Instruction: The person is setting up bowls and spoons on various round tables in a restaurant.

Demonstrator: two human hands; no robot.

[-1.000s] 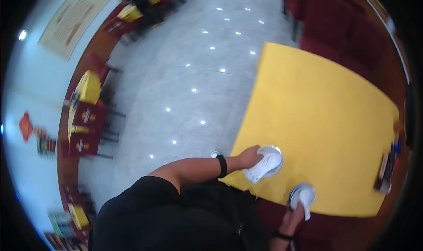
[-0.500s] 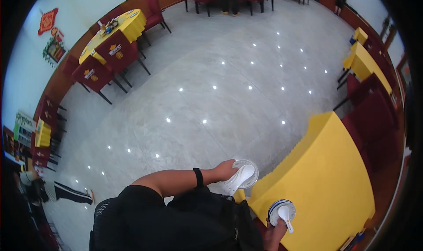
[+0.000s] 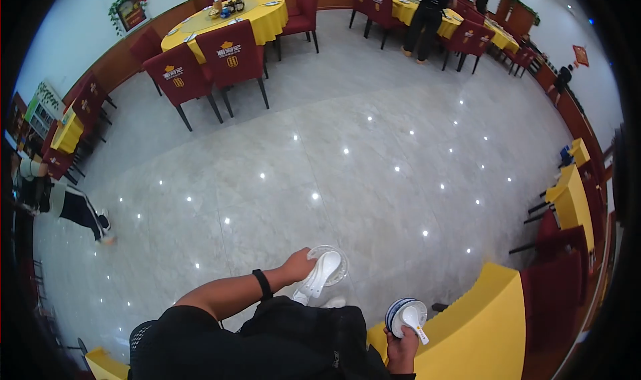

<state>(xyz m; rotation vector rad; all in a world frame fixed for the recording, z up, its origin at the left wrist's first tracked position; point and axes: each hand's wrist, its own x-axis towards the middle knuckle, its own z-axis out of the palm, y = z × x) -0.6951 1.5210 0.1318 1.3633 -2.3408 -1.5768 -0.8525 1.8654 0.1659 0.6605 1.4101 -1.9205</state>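
My left hand [image 3: 299, 265] is closed on the edge of a small patterned plate [image 3: 340, 274]. White soup spoons [image 3: 325, 269] lie on that plate, their handles pointing toward my body. Lower right, my right hand [image 3: 402, 348] grips a stack of small dishes [image 3: 392, 311], some of them blue-rimmed. Another white spoon [image 3: 410, 316] rests on top of this stack, its handle slanting toward my fingers. Both sets are held out in front of me, the right one close to a table with a yellow cloth [image 3: 477, 330].
Red chairs [image 3: 230, 52] surround a laid round table [image 3: 270, 13] at the back left. A person in black [image 3: 431, 13] stands by tables at the back. Another person [image 3: 73, 206] walks at the far left. More chairs [image 3: 554, 293] line the right side, and shiny tiled floor [image 3: 294, 160] stretches ahead.
My view has turned and tilted up, showing more of the far tables. The near yellow table has slid lower and right in view. Both hands keep hold of their dishes.
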